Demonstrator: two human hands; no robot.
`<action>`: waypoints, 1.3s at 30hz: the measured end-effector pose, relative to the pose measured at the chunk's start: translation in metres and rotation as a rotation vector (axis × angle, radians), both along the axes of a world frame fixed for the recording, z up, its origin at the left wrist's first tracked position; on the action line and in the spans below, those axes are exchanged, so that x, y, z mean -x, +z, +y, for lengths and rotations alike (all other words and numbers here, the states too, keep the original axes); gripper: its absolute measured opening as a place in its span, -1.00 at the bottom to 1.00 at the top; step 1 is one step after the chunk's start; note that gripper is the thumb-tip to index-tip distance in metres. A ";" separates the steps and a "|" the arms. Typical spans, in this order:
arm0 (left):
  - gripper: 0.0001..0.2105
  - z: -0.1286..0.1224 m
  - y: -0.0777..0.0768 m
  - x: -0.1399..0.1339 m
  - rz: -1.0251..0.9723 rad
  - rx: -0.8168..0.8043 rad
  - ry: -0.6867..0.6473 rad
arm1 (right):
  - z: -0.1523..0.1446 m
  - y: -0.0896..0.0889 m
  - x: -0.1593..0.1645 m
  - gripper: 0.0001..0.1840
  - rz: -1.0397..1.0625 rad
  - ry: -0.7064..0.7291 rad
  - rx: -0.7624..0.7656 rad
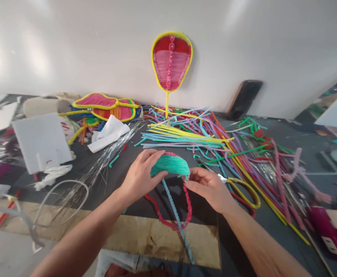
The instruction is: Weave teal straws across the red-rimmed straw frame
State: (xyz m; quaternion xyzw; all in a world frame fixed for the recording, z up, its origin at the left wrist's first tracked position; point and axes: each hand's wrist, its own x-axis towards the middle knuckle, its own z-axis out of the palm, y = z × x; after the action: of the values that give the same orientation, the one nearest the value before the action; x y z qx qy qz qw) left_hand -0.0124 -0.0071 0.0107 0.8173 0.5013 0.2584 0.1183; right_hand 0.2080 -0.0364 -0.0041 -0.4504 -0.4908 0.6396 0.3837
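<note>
A loop of twisted red and pink pipe cleaner (189,207) hangs between my hands, its top part filled with turquoise pipe cleaner (172,164) laid in rows. My left hand (141,172) grips the turquoise part from the left, thumb in front and fingers behind. At the loop's right edge, my right hand (205,186) pinches near the end of the turquoise rows; what lies between its fingertips is too small to make out fully. A light blue pipe cleaner (174,213) hangs down through the loop toward the table's front edge.
Yellow-handled scissors (244,192) lie right of my right hand. Loose pipe cleaners (182,138) spread behind and to the right. A yellow-rimmed pink paddle shape (171,61) stands by the wall, near a leaning phone (244,99). Thin wires (99,169) and white paper (43,142) lie left.
</note>
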 end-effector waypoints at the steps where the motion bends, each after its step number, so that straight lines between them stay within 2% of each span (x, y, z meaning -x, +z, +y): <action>1: -0.57 0.000 0.000 0.000 0.002 0.001 0.003 | 0.000 -0.001 0.001 -0.73 0.020 -0.007 0.019; 8: -0.58 0.000 -0.002 0.001 0.008 -0.005 -0.002 | -0.001 -0.011 0.002 -0.77 0.166 -0.017 0.133; 13: -0.58 0.000 -0.001 0.000 0.005 0.000 -0.004 | -0.003 -0.008 0.004 -0.81 0.277 0.001 0.135; 21: -0.56 -0.001 0.000 -0.001 -0.010 0.038 0.010 | -0.008 -0.005 0.009 -0.40 0.390 -0.018 0.076; 24: -0.56 -0.001 0.000 -0.001 -0.011 0.038 0.009 | -0.010 -0.004 0.012 -0.35 0.389 -0.027 0.052; 27: -0.56 -0.001 -0.001 -0.002 -0.011 0.034 0.003 | -0.010 -0.004 0.014 -0.41 0.383 -0.064 0.060; 33: -0.56 0.001 -0.002 0.000 -0.025 0.033 0.022 | -0.008 -0.007 0.014 -0.72 0.371 -0.121 0.022; 39: -0.56 0.000 -0.001 0.000 -0.024 0.019 0.037 | -0.005 -0.013 0.014 -0.79 0.475 -0.167 0.147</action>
State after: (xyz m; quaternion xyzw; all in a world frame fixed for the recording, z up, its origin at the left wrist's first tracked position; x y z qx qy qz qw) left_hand -0.0124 -0.0071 0.0098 0.8036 0.5171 0.2657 0.1274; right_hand 0.1941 -0.0418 -0.0170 -0.3533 -0.3001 0.7274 0.5059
